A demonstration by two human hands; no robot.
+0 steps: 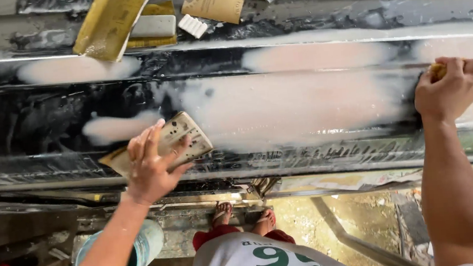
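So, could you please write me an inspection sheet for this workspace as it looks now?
Surface: long glossy black panel, wet, with pale pinkish sanded patches.
Job's things: folded sheet of sandpaper pressed on the panel; yellow sponge.
Clutter: sandpaper sheets, a pale block and a small white ribbed piece on the far ledge.
Grippers: left hand holds the sandpaper; right hand is closed on the sponge.
Cables: nothing seen.
Surroundings: light blue bucket below; wet, debris-strewn floor; the person's feet in sandals.
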